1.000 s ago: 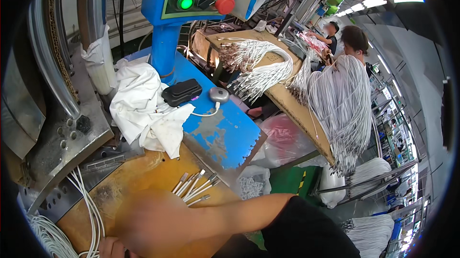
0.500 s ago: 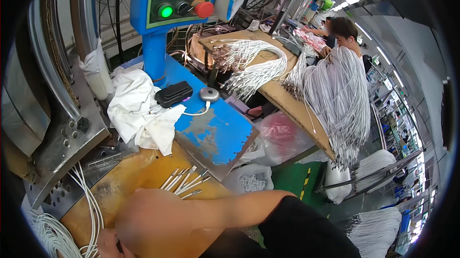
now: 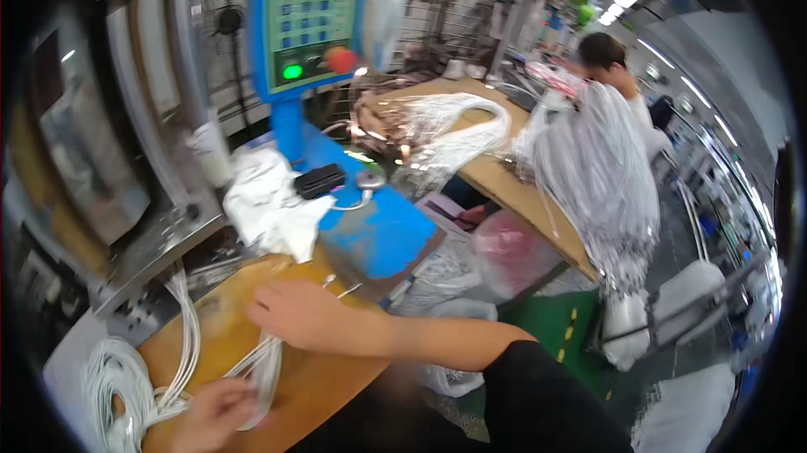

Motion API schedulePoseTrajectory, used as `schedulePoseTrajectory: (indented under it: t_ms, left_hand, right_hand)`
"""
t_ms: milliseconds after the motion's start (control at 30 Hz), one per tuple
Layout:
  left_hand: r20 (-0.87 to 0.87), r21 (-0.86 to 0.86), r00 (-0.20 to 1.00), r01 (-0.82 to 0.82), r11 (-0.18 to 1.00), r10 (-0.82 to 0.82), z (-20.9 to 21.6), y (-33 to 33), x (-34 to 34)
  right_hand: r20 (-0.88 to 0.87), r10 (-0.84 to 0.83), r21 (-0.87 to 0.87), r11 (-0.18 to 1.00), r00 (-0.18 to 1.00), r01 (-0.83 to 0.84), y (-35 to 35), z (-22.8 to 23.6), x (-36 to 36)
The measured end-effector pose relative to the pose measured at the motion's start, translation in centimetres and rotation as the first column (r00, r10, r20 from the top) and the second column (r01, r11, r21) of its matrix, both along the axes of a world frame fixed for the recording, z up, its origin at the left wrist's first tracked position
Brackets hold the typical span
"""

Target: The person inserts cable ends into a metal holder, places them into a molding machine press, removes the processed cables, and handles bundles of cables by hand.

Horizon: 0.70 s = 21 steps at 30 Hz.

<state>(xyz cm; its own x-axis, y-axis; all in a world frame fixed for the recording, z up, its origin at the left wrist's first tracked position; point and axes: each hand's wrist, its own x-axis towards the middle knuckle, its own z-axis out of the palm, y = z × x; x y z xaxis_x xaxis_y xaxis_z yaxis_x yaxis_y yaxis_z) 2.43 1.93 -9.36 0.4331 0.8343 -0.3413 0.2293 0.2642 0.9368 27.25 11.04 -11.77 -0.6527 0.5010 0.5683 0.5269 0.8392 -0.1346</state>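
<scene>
While the right hand (image 3: 298,316) lies flat and open on the orange worktop (image 3: 336,377), fingers spread over nothing it grips, the left hand (image 3: 210,411) sits nearer the worktop's front edge, closed around a bundle of thin white cables (image 3: 261,369). That bundle runs from the left hand up toward the right hand, and more white cable trails off the worktop's left side into a loose coil (image 3: 109,386). Behind the worktop stands a blue machine base (image 3: 378,230) with a crumpled white cloth (image 3: 265,209) and a small black box (image 3: 319,181) on it, and a control panel (image 3: 315,16) above. The cables look light, limp and smooth, likely to splay or slide apart; pinching the whole bundle firmly near its ends seems the safest hold.
</scene>
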Motion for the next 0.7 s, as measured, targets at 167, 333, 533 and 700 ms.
schedulePoseTrajectory:
  t_ms: [167, 333, 533, 700]
  left_hand:
    - [0.157, -0.124, 0.987, 0.044, 0.991, -0.025, -1.8, 4.0, 8.2]
    - [0.295, -0.124, 0.946, -0.102, 0.987, 0.135, -2.3, 6.2, 7.0]
    - [0.185, 0.075, 0.966, -0.195, 0.978, 0.179, -2.9, 8.4, 5.3]
    - [0.411, -0.009, 0.896, -0.179, 0.984, 0.167, -3.9, 8.4, 4.6]
  right_hand:
    - [0.102, 0.037, -0.334, 0.943, 0.994, -0.001, 1.9, 1.9, 1.3]
    - [-0.099, 0.034, -0.574, 0.814, 0.995, -0.085, 1.1, 2.9, 0.3]
    - [0.185, -0.261, 0.039, 0.965, 0.948, 0.258, 8.1, -0.9, -1.6]
    - [0.208, -0.211, -0.058, 0.972, 0.955, 0.227, 8.6, -0.4, -1.9]
